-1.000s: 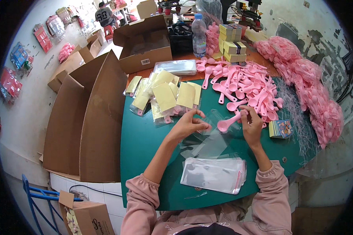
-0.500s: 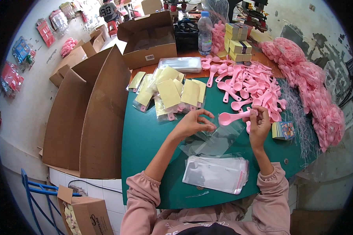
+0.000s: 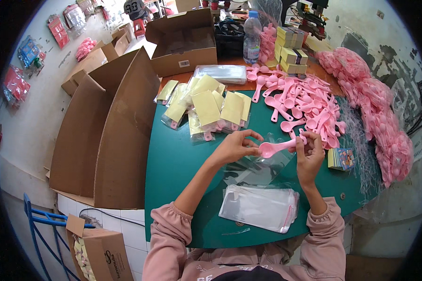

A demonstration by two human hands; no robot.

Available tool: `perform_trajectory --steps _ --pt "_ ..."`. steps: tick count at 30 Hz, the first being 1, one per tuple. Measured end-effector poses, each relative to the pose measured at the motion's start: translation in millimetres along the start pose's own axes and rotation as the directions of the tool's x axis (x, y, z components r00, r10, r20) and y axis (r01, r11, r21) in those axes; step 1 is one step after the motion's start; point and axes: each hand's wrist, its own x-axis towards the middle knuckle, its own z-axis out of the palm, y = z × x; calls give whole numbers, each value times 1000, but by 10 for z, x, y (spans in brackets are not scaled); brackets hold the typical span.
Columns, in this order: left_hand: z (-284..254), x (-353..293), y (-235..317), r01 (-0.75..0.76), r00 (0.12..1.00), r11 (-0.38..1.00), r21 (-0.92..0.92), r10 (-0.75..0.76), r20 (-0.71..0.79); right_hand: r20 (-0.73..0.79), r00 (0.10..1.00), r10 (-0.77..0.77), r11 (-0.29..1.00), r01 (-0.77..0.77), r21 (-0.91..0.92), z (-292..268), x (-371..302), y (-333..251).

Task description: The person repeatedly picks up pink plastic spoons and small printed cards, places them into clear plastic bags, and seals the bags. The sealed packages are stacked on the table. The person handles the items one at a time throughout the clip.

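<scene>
My right hand (image 3: 310,157) grips the handle of a pink measuring spoon (image 3: 274,148), its bowl pointing left. The bowl is beside the fingertips of my left hand (image 3: 238,147), which pinch a clear plastic bag (image 3: 253,171). Part of that bag hangs below and behind the spoon; whether the bowl is inside its mouth I cannot tell. Just below lies a stack of flat clear bags (image 3: 258,208). Beyond my right hand spreads a heap of loose pink spoons (image 3: 309,100). Past my left hand are several packed bags with yellow cards (image 3: 206,107).
A small stack of printed cards (image 3: 341,159) stands right of my right hand. Large cardboard boxes (image 3: 122,136) line the left. At the back are a water bottle (image 3: 252,40), banded card stacks (image 3: 293,56) and more clear bags (image 3: 220,74). Bundled pink spoons (image 3: 375,105) run along the right.
The spoon has come slightly down, and its bowl is now right at my left fingertips. The whole view has shifted a little; both hands keep their grips.
</scene>
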Motion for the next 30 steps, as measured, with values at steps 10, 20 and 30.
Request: perform_trajectory --steps 10,20,30 --pt "199 -62 275 5 1000 960 279 -8 9 172 982 73 980 -103 168 22 -24 52" --pt "193 -134 293 -135 990 991 -8 135 39 451 884 -120 984 46 172 -21 -90 -73" --pt "-36 -264 502 -41 999 997 -70 40 -6 172 976 132 775 6 -632 -1301 545 107"
